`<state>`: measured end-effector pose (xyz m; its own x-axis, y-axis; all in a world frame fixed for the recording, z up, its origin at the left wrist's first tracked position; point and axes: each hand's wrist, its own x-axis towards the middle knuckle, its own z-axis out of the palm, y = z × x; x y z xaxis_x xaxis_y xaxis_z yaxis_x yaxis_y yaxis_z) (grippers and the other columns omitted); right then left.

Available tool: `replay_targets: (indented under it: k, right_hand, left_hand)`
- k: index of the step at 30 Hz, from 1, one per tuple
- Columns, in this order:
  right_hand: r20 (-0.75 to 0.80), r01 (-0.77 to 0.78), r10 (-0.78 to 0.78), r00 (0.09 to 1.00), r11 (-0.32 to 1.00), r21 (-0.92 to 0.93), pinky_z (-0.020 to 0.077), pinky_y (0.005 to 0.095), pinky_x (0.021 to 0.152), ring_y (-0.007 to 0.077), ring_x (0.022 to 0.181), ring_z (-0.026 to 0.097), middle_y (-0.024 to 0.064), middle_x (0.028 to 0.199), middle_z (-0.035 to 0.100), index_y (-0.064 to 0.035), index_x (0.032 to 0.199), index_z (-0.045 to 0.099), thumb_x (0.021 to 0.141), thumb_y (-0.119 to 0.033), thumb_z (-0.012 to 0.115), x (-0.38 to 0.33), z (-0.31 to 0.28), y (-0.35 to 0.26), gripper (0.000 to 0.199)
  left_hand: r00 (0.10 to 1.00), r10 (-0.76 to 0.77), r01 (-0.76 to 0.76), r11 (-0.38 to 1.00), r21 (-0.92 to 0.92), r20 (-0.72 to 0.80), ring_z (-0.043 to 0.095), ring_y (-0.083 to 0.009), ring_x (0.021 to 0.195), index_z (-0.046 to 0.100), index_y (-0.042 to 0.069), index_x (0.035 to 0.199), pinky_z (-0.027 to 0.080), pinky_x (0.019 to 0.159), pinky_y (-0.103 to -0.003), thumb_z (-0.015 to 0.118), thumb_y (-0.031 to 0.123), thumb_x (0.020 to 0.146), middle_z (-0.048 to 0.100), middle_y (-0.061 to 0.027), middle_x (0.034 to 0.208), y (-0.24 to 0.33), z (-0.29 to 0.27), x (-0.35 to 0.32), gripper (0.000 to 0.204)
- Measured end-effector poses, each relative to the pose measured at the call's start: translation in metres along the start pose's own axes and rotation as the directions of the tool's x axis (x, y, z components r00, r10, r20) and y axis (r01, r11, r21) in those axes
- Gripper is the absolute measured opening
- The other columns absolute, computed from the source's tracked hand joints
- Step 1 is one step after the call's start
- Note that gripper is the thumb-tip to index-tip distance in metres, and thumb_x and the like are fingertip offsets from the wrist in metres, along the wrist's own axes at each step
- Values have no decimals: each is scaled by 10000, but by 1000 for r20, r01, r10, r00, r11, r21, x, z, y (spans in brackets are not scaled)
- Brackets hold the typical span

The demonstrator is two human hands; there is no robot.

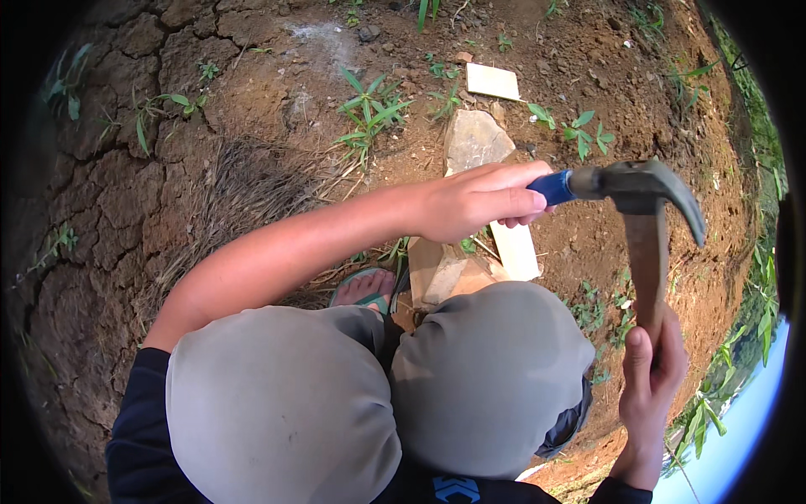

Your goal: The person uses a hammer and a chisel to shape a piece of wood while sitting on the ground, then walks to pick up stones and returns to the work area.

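Right fingers (pixel 674 343) around brown hammer handle (pixel 646 267)

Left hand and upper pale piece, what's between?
The head view shows a flat stone and a smaller stone between the left hand and that piece.

Bright outdoor daylight. Pale rectangular wooden board (pixel 493 81) nearly washed out. Cracked brown soil (pixel 117 193) at left reads dimmer than sunlit orange earth (pixel 709 277) at right. Dark steel claw-hammer head (pixel 642 179) slightly soft. Black fisheye surround; blue sky (pixel 747 420) and ground curve along the rim.
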<state>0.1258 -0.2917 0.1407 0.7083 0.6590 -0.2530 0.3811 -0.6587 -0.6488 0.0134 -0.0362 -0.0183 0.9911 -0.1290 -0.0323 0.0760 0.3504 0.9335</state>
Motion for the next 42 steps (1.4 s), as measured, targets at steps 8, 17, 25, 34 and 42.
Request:
replay_targets:
  k: [8, 17, 25, 34, 42]
  right_hand:
    - [56, 25, -23, 998, 999, -44, 190, 180, 447, -9, 509, 305, -75, 673, 405, 26, 1186, 534, 994, -323, 541, -4, 4, 6, 398]
    - [8, -17, 16, 1000, 999, 39, 214, 195, 469, 14, 518, 334, -37, 682, 441, 14, 1167, 540, 993, -288, 541, -11, 3, -5, 349]
    - [-13, -152, 163, 987, 945, 289, 371, 248, 556, 108, 601, 482, 24, 724, 546, 57, 1182, 543, 970, -219, 566, -19, -8, -17, 349]
    - [-18, -18, 19, 1000, 998, 67, 381, 244, 565, 98, 626, 488, 40, 755, 563, 71, 1156, 546, 976, -257, 553, -17, -6, -7, 373]
    - [98, -108, 108, 989, 994, -13, 435, 267, 627, 127, 700, 546, 97, 835, 611, 53, 1181, 554, 943, -130, 591, -10, 3, -11, 303]
  left_hand:
    - [997, 65, -63, 996, -56, 35, 417, -131, 761, 487, 36, 1013, 369, 728, -288, 309, 381, 995, 440, -8, 810, -1, 1, -5, 389]
    - [997, 74, -72, 995, -67, 22, 418, -127, 752, 483, 66, 909, 361, 727, -286, 295, 340, 1001, 455, -7, 795, -8, 3, -2, 345]
    - [994, 65, -61, 997, -44, 91, 447, -143, 833, 511, 19, 1058, 369, 805, -299, 271, 401, 1009, 482, -35, 887, -7, 1, -7, 453]
    - [997, 28, -27, 999, -17, 76, 542, -225, 1025, 540, -13, 1072, 376, 972, -375, 288, 415, 991, 581, -119, 988, -10, -5, -8, 503]
    - [992, 6, -2, 1000, -28, 123, 570, -268, 1118, 546, -63, 1212, 377, 1026, -395, 359, 389, 953, 633, -161, 1098, -1, -7, -7, 554]
